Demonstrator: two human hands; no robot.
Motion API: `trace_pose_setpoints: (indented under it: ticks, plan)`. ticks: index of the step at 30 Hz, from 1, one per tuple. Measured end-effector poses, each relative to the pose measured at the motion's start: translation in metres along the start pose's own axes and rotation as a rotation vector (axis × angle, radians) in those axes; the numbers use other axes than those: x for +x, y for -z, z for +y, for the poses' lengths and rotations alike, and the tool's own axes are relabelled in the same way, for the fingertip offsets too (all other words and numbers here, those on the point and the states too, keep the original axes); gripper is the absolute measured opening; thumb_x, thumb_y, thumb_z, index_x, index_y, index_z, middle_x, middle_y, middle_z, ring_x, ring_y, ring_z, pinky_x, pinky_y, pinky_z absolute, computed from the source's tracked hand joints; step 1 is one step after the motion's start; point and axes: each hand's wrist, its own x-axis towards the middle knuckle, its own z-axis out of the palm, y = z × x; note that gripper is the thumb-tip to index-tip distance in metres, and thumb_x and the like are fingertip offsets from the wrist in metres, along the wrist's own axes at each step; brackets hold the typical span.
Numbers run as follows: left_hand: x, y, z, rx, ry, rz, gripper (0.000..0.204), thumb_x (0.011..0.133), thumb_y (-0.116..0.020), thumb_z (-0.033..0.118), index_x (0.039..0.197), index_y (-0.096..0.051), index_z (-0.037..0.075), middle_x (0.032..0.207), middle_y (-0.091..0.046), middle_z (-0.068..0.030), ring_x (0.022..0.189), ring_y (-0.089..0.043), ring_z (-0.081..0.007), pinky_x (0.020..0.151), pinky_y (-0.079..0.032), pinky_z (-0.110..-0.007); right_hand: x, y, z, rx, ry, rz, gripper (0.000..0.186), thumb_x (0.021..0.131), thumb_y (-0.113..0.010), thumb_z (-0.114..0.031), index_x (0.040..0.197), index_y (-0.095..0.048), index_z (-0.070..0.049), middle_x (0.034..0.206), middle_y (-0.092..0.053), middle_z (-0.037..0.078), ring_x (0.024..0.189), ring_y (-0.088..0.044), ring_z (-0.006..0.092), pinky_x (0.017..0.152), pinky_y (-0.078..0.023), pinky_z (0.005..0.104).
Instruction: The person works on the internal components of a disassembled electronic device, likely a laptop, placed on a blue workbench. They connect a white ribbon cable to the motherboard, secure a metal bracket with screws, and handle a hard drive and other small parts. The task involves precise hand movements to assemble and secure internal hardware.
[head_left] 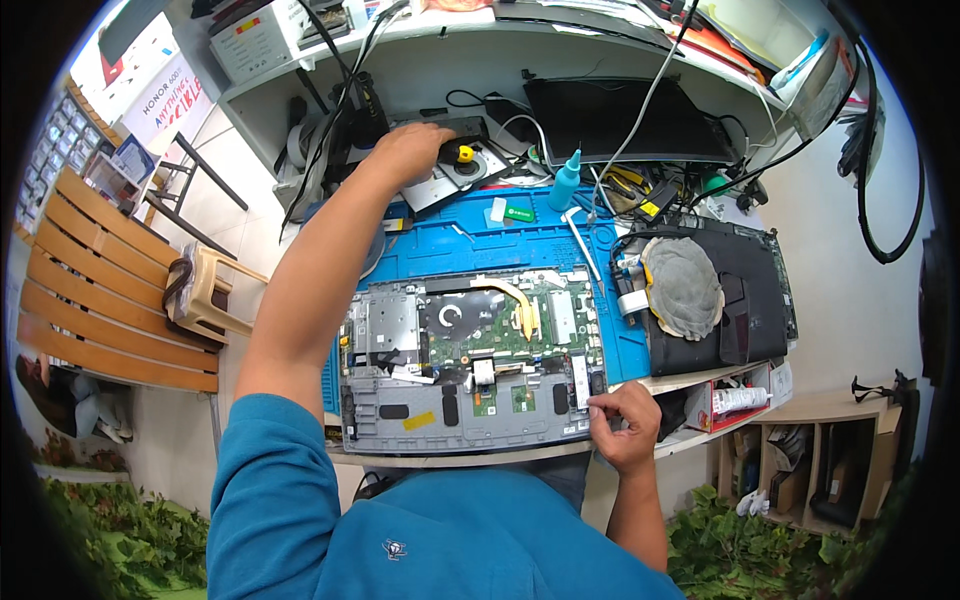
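Observation:
An opened laptop base (470,412) lies in front of me, its green circuit board and copper heat pipe (527,318) exposed. At its right side, my right hand (625,425) pinches the lower end of a narrow white-labelled stick (580,382) that looks like an SSD. My left hand (412,155) reaches far across to the back of the bench, fingers closed round a tool with a black-and-yellow handle (465,154). This tool's other end is hidden by the hand. Beneath it lies a silver and black drive-like part (468,172).
Under the laptop base is a blue work mat (430,250). A teal squeeze bottle (565,182) and a white brush-like tool (582,245) are behind it. On the right sits a black laptop part (745,290) bearing a grey round pad (684,288). Cables hang overhead; a dark screen (630,120) leans behind.

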Motion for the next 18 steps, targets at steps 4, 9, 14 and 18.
trace_pose_setpoints:
  ticks: [4, 9, 14, 18]
  plan:
    - [0.016, -0.012, -0.011, -0.011, -0.033, -0.034, 0.063, 0.096, -0.078, 0.001, 0.156, -0.065, 0.015, 0.146, -0.072, -0.0128, 0.139, -0.067, -0.0383, 0.115, -0.056, -0.049, 0.001, 0.000, 0.001, -0.001, 0.006, -0.008, 0.014, 0.073, -0.079, -0.002, 0.086, -0.080, -0.009, 0.069, -0.061, 0.005, 0.064, -0.059, 0.0246, 0.063, -0.045, 0.0386]
    - [0.012, -0.016, -0.014, -0.100, -0.036, 0.054, 0.052, 0.096, -0.078, 0.003, 0.146, -0.065, 0.012, 0.139, -0.072, -0.0142, 0.135, -0.069, -0.0390, 0.112, -0.057, -0.051, 0.004, 0.002, 0.005, 0.009, 0.021, -0.027, 0.014, 0.072, -0.079, -0.002, 0.084, -0.079, -0.009, 0.068, -0.062, 0.005, 0.061, -0.059, 0.0246, 0.061, -0.044, 0.0382]
    - [-0.005, 0.000, -0.009, -0.178, -0.189, 0.526, 0.047, 0.096, -0.080, 0.002, 0.140, -0.064, 0.011, 0.131, -0.074, -0.0140, 0.128, -0.071, -0.0379, 0.103, -0.061, -0.048, 0.006, 0.001, 0.003, 0.021, 0.007, -0.023, 0.014, 0.072, -0.079, -0.002, 0.084, -0.080, -0.009, 0.068, -0.063, 0.005, 0.061, -0.059, 0.0240, 0.061, -0.044, 0.0378]
    - [-0.010, 0.000, 0.016, -0.479, -0.146, 0.689, 0.050, 0.106, -0.081, 0.013, 0.149, -0.055, 0.014, 0.139, -0.075, -0.0204, 0.137, -0.072, -0.0366, 0.105, -0.063, -0.042, 0.006, 0.002, 0.005, 0.020, 0.004, -0.034, 0.013, 0.072, -0.079, -0.002, 0.084, -0.080, -0.009, 0.069, -0.065, 0.005, 0.062, -0.060, 0.0232, 0.061, -0.045, 0.0376]
